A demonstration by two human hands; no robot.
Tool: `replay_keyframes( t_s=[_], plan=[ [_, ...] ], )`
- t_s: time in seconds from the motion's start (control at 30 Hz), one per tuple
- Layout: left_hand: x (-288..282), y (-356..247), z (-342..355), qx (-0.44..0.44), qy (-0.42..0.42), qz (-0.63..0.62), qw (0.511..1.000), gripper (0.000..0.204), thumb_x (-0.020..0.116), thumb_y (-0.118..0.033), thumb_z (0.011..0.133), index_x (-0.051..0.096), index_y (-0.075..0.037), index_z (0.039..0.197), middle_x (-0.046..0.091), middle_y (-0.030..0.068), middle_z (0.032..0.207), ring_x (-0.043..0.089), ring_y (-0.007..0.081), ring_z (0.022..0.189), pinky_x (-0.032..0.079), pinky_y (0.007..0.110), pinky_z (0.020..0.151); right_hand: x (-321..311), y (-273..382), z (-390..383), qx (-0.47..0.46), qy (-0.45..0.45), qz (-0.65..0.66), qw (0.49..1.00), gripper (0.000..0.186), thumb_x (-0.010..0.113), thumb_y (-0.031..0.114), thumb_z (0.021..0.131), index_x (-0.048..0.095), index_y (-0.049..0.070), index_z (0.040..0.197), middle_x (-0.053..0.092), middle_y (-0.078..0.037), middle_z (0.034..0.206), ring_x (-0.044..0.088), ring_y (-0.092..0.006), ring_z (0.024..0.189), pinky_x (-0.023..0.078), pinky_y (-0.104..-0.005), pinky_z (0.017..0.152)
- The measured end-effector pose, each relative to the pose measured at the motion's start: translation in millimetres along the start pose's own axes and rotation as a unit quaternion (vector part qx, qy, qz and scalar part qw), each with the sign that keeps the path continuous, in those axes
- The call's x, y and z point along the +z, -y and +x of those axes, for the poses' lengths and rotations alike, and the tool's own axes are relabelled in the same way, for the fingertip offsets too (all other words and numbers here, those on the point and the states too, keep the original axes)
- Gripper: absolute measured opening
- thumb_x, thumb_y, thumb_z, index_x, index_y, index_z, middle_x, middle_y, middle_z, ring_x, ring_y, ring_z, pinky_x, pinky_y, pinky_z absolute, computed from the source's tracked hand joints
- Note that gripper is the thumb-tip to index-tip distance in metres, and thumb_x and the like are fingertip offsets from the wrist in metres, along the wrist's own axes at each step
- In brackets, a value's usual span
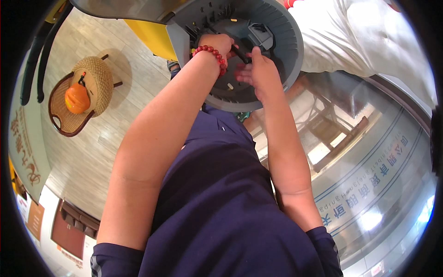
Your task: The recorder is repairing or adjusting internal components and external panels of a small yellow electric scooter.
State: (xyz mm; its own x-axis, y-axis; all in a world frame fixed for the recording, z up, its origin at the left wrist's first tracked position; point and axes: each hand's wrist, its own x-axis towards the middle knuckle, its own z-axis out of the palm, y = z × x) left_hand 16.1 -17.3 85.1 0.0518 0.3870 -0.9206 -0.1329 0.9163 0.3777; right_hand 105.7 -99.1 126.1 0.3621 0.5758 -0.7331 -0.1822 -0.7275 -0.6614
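Both my hands reach into a round, dark grey plastic tub (291, 51) with a ribbed inner wall. My left hand (220, 44), with a red bead bracelet (212, 51) at its wrist, is closed on a black bar-shaped piece (242, 54). Its fingertips are partly hidden. My right hand (264, 71) is beside the piece's near end, thumb up and fingers apart; whether it touches the piece I cannot tell. Just beyond the hands, a grey block-like fitting (261, 35) stands inside the tub. Small pale yellow pieces (230, 86) show on the tub's floor.
A yellow panel (150, 38) adjoins the tub at left, below a dark curved cover (124, 7). White creased cloth (350, 34) borders it on the right. An orange helmet (77, 98) rests on a wicker chair (102, 74). Lettered glass (369, 184) curves along the right.
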Motion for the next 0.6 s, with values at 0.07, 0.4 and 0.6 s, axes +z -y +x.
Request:
replay_keyframes(
  t_s=[0.07,0.4,0.6],
  plan=[
    [-0.5,-0.6,2.8,-0.015,0.008,-0.007,1.000,0.014,0.058,-0.007,0.083,0.054,0.005,0.091,0.057,0.0128,0.082,0.057,0.0221,0.071,0.051,0.029,0.065,-2.0,-0.2,0.7,0.137,0.041,0.129,0.981,0.029,0.051,0.021,0.089,0.057,-0.004,0.101,0.062,-0.008,0.078,0.059,-0.0141,0.062,0.047,-0.0254,0.060],
    [2.6,0.4,-3.7,-0.022,0.012,0.014,1.000,0.007,0.055,-0.001,0.081,0.054,0.004,0.086,0.057,0.0124,0.081,0.056,0.0213,0.071,0.049,0.031,0.066,-4.5,5.5,-1.8,-0.062,-0.004,-0.035,0.997,0.030,0.055,0.017,0.086,0.055,-0.007,0.104,0.059,-0.012,0.080,0.059,-0.0178,0.066,0.051,-0.0296,0.061],
    [5.2,-2.4,-4.5,-0.059,0.004,0.010,0.998,0.006,0.054,-0.002,0.079,0.054,0.003,0.082,0.057,0.0129,0.081,0.055,0.0213,0.071,0.048,0.030,0.065,0.1,-15.3,6.5,-0.026,0.051,0.009,0.998,0.034,0.054,0.024,0.085,0.057,-0.008,0.098,0.061,-0.011,0.076,0.060,-0.0176,0.066,0.050,-0.0298,0.059]
  ],
)
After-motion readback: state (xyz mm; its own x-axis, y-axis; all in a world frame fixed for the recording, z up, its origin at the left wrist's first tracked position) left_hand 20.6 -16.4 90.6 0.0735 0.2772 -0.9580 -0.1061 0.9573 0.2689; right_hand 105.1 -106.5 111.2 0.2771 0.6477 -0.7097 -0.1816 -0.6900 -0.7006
